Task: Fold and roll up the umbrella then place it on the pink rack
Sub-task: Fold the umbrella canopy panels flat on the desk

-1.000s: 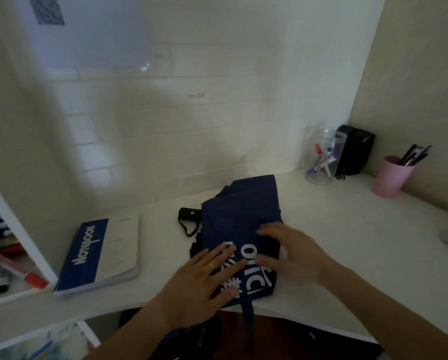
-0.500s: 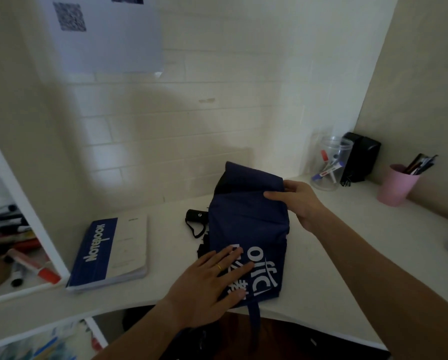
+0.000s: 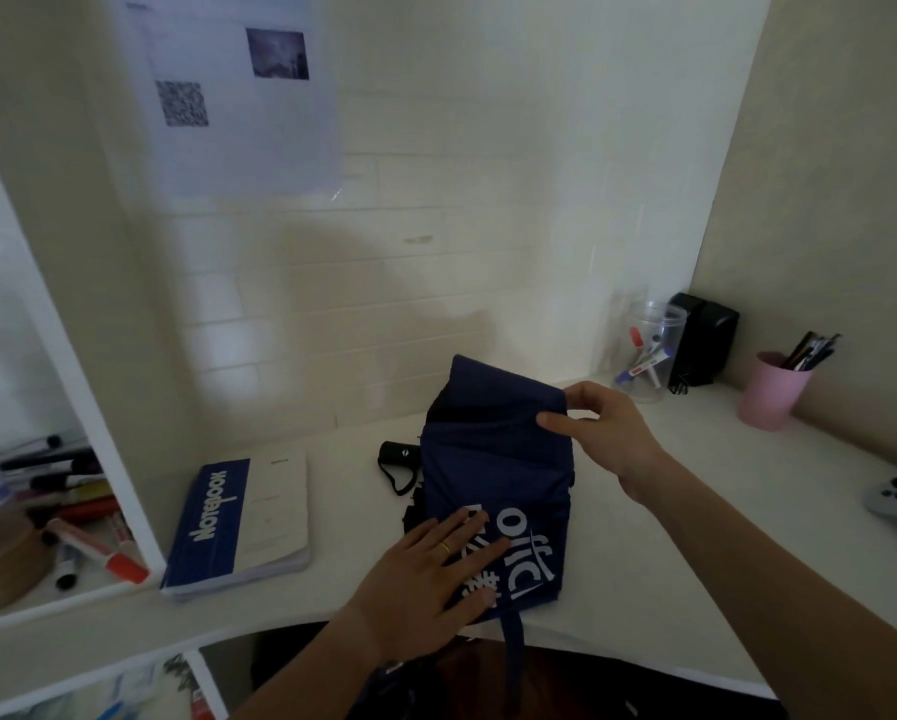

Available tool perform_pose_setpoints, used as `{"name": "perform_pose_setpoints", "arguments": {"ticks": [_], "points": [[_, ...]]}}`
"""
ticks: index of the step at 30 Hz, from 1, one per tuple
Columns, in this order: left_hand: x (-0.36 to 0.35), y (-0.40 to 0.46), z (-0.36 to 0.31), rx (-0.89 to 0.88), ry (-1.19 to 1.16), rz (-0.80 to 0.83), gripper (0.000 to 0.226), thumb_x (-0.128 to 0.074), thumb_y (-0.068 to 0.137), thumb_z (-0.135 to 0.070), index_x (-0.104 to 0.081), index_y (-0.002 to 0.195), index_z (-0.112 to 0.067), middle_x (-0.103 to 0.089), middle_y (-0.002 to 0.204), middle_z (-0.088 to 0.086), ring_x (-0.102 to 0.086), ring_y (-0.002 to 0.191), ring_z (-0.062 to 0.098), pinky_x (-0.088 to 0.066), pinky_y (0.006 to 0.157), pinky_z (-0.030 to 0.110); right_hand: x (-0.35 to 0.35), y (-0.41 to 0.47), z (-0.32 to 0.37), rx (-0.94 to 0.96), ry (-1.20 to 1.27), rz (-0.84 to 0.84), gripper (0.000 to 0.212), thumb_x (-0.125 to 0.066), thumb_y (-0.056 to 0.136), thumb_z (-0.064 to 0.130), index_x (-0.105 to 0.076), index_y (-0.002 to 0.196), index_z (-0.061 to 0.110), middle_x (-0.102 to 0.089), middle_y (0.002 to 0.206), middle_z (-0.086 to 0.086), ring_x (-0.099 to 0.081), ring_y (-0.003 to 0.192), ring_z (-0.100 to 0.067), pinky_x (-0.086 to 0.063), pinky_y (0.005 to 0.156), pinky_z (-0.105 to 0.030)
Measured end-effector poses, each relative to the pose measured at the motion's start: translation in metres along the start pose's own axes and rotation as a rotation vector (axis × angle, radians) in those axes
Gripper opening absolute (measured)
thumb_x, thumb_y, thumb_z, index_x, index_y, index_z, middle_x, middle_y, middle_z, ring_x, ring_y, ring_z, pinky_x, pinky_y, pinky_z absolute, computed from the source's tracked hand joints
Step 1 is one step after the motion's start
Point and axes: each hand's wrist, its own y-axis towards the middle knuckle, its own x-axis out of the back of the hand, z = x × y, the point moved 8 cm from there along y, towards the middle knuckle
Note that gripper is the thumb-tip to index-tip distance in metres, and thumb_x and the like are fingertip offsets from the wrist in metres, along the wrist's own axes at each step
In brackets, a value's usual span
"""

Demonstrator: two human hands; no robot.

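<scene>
A navy umbrella (image 3: 493,459) with white lettering lies folded flat on the white desk (image 3: 670,589), its black handle and wrist loop (image 3: 397,462) sticking out to the left. My left hand (image 3: 425,579) lies flat on the near part of the canopy, fingers spread, pressing it down. My right hand (image 3: 597,433) pinches the far right edge of the fabric, which is lifted off the desk. A strap hangs over the desk's front edge. No pink rack is in view.
A blue and white notebook (image 3: 244,522) lies left of the umbrella. A white shelf unit (image 3: 98,407) at the left holds markers and tape. At the back right stand a clear jar (image 3: 649,350) with markers, a black box (image 3: 703,337) and a pink cup (image 3: 773,389) with pens.
My right hand left the near part of the canopy, reached to the far right edge and pinched it, lifting the fabric. My left hand stayed pressed on the lettering. The camera tilted up.
</scene>
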Motion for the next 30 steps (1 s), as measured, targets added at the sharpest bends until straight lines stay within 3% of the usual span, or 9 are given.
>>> {"name": "perform_pose_setpoints", "arguments": {"ticks": [4, 9, 14, 18, 20, 22, 24, 27, 30], "points": [[-0.003, 0.001, 0.002, 0.000, -0.010, -0.020, 0.054, -0.015, 0.104, -0.065, 0.002, 0.155, -0.054, 0.009, 0.168, -0.015, 0.014, 0.153, 0.002, 0.002, 0.126, 0.036, -0.013, 0.007, 0.005, -0.037, 0.135, 0.044, 0.030, -0.081, 0.079, 0.010, -0.065, 0.105, 0.006, -0.070, 0.114, -0.008, -0.070, 0.091, -0.020, -0.057, 0.069, -0.029], [-0.002, 0.004, 0.003, -0.009, -0.027, -0.015, 0.055, -0.015, 0.103, -0.066, 0.003, 0.154, -0.056, 0.009, 0.167, -0.016, 0.012, 0.153, 0.003, 0.000, 0.126, 0.040, -0.016, 0.008, 0.010, -0.062, 0.330, -0.002, 0.038, -0.077, 0.080, 0.000, -0.064, 0.113, 0.012, -0.069, 0.115, -0.008, -0.072, 0.095, -0.025, -0.057, 0.067, -0.028], [-0.006, 0.005, 0.005, -0.074, 0.080, -0.127, 0.058, -0.031, 0.104, -0.061, -0.016, 0.158, -0.045, -0.019, 0.168, -0.006, -0.021, 0.153, 0.014, -0.041, 0.114, 0.042, -0.012, -0.004, 0.002, -0.009, 0.320, -0.057, 0.022, -0.069, 0.087, -0.003, -0.066, 0.106, 0.007, -0.072, 0.107, -0.018, -0.069, 0.082, -0.021, -0.054, 0.059, -0.028], [0.002, 0.006, 0.003, -0.068, 0.040, -0.183, 0.060, -0.042, 0.100, -0.065, -0.031, 0.155, -0.043, -0.045, 0.156, 0.004, -0.043, 0.144, 0.023, -0.054, 0.101, 0.034, -0.012, -0.023, -0.019, 0.007, 0.317, -0.142, 0.020, -0.067, 0.089, -0.001, -0.070, 0.103, 0.012, -0.073, 0.104, -0.015, -0.070, 0.089, -0.026, -0.056, 0.061, -0.031], [0.004, 0.003, 0.001, -0.039, 0.055, -0.189, 0.058, -0.036, 0.102, -0.065, -0.026, 0.156, -0.045, -0.048, 0.151, 0.005, -0.046, 0.140, 0.025, -0.055, 0.098, 0.036, -0.016, -0.039, -0.031, -0.004, 0.333, -0.161, 0.020, -0.067, 0.090, 0.001, -0.074, 0.103, 0.015, -0.074, 0.105, -0.010, -0.070, 0.095, -0.027, -0.058, 0.065, -0.033], [0.009, -0.001, -0.001, -0.020, 0.047, -0.205, 0.057, -0.029, 0.103, -0.064, -0.020, 0.157, -0.047, -0.044, 0.151, 0.005, -0.041, 0.140, 0.026, -0.048, 0.106, 0.038, -0.021, -0.055, -0.046, -0.035, 0.347, -0.165, 0.017, -0.066, 0.092, 0.003, -0.077, 0.099, 0.015, -0.074, 0.104, -0.007, -0.070, 0.096, -0.025, -0.057, 0.066, -0.033], [0.012, -0.006, -0.003, -0.015, 0.011, -0.235, 0.056, -0.034, 0.104, -0.061, -0.028, 0.156, -0.041, -0.051, 0.141, 0.005, -0.048, 0.127, 0.024, -0.047, 0.104, 0.035, -0.023, -0.069, -0.064, -0.072, 0.367, -0.164, 0.015, -0.064, 0.093, 0.005, -0.077, 0.096, 0.013, -0.073, 0.104, -0.009, -0.069, 0.097, -0.025, -0.057, 0.069, -0.034], [0.028, -0.012, 0.000, 0.098, -0.181, -0.312, 0.052, -0.041, 0.102, -0.061, -0.046, 0.146, -0.034, -0.060, 0.125, -0.004, -0.055, 0.112, 0.014, -0.049, 0.097, 0.030, -0.027, -0.082, -0.088, -0.147, 0.453, -0.136, 0.013, -0.061, 0.095, 0.007, -0.073, 0.101, 0.007, -0.072, 0.107, -0.014, -0.070, 0.099, -0.028, -0.057, 0.081, -0.042], [0.041, -0.020, 0.025, 0.366, -0.592, -0.455, 0.030, -0.055, 0.097, -0.056, -0.053, 0.119, -0.035, -0.068, 0.107, -0.015, -0.063, 0.098, -0.002, -0.054, 0.087, 0.029, -0.033, -0.089, -0.109, -0.217, 0.533, -0.112, 0.015, -0.057, 0.097, 0.006, -0.068, 0.106, 0.001, -0.070, 0.112, -0.020, -0.069, 0.102, -0.032, -0.056, 0.089, -0.045]]}}
